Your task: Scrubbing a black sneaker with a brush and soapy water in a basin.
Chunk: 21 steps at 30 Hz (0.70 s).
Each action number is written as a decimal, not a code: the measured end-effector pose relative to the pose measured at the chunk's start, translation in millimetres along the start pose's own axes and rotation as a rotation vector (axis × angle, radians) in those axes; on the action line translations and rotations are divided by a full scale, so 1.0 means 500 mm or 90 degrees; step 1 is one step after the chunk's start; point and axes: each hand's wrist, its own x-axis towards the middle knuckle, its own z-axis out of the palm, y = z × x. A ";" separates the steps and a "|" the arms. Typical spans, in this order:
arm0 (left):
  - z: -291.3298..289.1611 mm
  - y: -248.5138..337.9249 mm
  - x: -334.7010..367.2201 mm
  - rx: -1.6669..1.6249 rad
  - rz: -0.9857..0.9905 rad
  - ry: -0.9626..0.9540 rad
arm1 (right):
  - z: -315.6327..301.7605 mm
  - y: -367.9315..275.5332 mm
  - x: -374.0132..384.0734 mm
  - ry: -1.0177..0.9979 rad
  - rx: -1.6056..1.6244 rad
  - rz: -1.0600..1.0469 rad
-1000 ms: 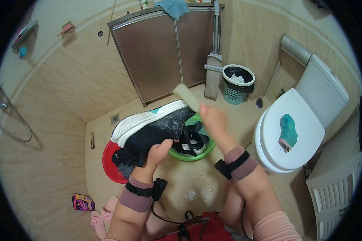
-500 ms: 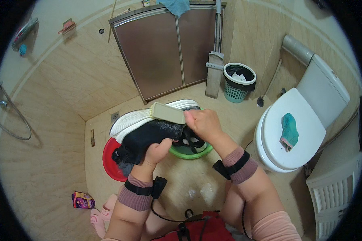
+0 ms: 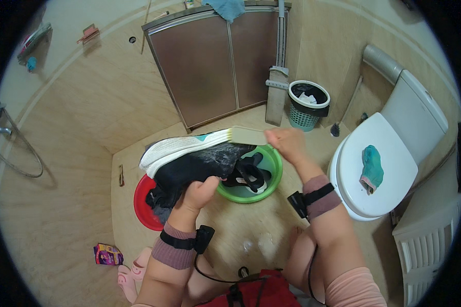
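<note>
The brush point(image 3: 248, 136) has shifted right along the shoe point(image 3: 189, 166), so its bristles now reach a stretch of white sole farther from the left hand point(image 3: 200, 193).
Left of that hand sits the red basin point(image 3: 140, 204) holding dark cloth point(image 3: 161, 212); the left hand grips the shoe's black upper, with white lather point(image 3: 217, 156) just beyond its thumb; to its right, the green basin point(image 3: 278, 176) holds a 2nd shoe point(image 3: 243, 179); the right hand point(image 3: 287, 143), nearby, is clenched around the brush's right end.

Shoe upper point(image 3: 182, 171): matt cloth. Brush point(image 3: 248, 136): smooth plastic. Toilet lid point(image 3: 394, 163): smooth, glossy.
</note>
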 end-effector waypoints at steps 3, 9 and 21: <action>0.002 -0.002 0.000 0.038 -0.007 0.000 | -0.020 0.012 0.002 -0.101 -0.054 0.057; -0.004 -0.015 -0.009 0.055 -0.009 -0.006 | 0.017 -0.062 0.008 -0.001 -0.019 -0.105; 0.002 -0.025 -0.009 -0.035 -0.045 0.016 | 0.023 -0.068 0.007 -0.061 0.053 0.045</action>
